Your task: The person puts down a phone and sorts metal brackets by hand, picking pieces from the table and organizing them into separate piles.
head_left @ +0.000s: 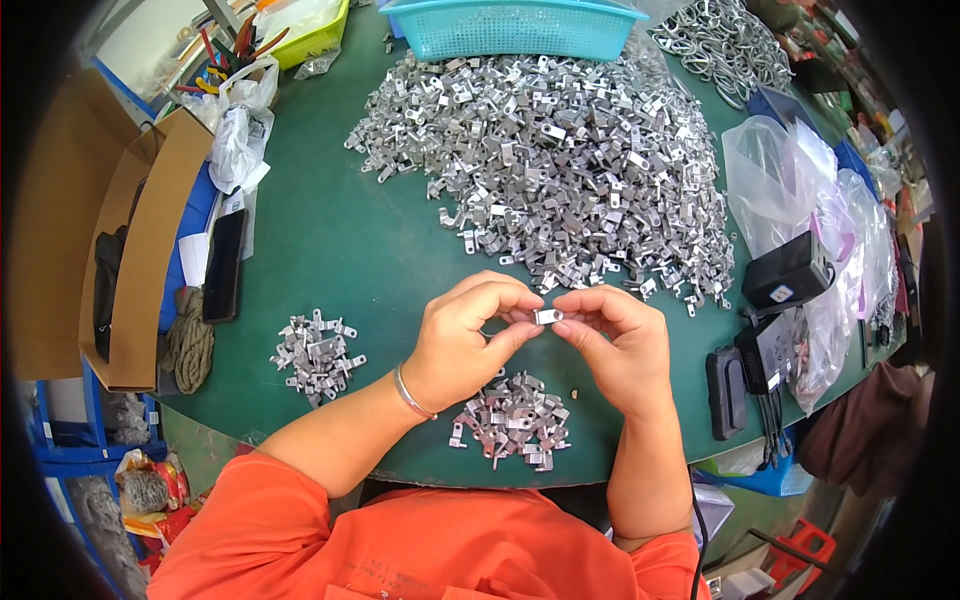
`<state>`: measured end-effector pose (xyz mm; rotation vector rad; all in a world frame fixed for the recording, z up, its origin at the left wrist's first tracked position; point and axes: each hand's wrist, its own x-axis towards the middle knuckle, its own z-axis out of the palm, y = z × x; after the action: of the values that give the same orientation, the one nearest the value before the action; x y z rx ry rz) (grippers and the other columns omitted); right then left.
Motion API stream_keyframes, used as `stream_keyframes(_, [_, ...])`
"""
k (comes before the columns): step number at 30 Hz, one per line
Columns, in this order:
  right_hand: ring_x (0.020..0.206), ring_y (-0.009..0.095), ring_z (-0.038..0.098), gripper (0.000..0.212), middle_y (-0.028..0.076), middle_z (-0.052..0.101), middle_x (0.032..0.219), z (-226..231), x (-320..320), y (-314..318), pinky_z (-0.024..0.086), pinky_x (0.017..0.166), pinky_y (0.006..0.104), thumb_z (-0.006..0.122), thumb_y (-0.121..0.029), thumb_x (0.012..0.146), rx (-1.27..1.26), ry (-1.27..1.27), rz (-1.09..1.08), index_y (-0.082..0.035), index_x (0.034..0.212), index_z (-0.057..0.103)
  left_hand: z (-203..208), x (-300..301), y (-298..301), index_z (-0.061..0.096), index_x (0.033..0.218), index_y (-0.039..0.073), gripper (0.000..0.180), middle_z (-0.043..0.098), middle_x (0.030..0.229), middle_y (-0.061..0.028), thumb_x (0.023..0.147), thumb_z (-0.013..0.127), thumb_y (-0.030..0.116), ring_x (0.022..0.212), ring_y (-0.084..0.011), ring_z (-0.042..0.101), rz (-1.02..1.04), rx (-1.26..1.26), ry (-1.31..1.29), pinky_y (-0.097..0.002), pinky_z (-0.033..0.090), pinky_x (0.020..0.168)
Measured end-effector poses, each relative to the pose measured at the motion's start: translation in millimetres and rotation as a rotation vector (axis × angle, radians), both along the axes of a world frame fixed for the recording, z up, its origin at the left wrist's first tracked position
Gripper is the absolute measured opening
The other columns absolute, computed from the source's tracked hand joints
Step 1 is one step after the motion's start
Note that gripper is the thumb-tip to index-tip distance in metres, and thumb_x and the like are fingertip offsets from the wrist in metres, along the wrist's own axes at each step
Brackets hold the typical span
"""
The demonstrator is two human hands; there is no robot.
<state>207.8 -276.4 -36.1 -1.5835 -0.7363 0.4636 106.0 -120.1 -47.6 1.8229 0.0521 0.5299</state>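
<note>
Between my fingertips is one small silvery metal bracket (548,316) with a hole in its tab. My left hand (468,325) pinches its left end, and my right hand (622,345) pinches the right end. Beyond both hands spreads a large heap of like brackets (580,170). A small pile of brackets (515,420) lies just in front of me, under and between my wrists. Another small pile (316,355) sits left of my left forearm.
A turquoise basket (515,30) stands behind the heap, with metal hooks (725,45) to its right. Black boxes (788,272) and plastic bags (770,180) line the right edge. On the left are a cardboard box (160,260), a phone (226,265) and pliers (243,45) on the green table (310,220).
</note>
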Motion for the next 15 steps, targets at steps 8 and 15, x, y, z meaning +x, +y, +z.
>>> stream_keyframes(8, [0.071,0.006,0.061,0.009,0.002,0.068,0.079,0.6,-2.1,-2.8,0.048,0.063,0.0197,0.069,0.0,0.084,0.008,0.237,-0.008,0.001,0.093,0.068,-3.2,-1.5,-1.9,0.062,0.1,-0.004,0.025,0.062,0.1,-0.0107,0.077,0.069,-0.012,0.087,-0.0155,0.065,0.001,-0.075,0.02,-0.0264,0.055,0.077])
stream_keyframes(15, [0.076,0.018,0.066,0.013,0.009,0.068,0.082,6.6,-1.9,-5.3,0.052,0.067,0.0278,0.068,0.007,0.074,0.046,-0.192,0.032,-0.001,0.084,0.068,5.2,-7.2,-5.5,0.066,0.095,-0.002,0.016,0.067,0.093,-0.0099,0.08,0.069,-0.007,0.086,-0.0142,0.064,-0.057,-0.166,0.036,-0.026,0.054,0.075])
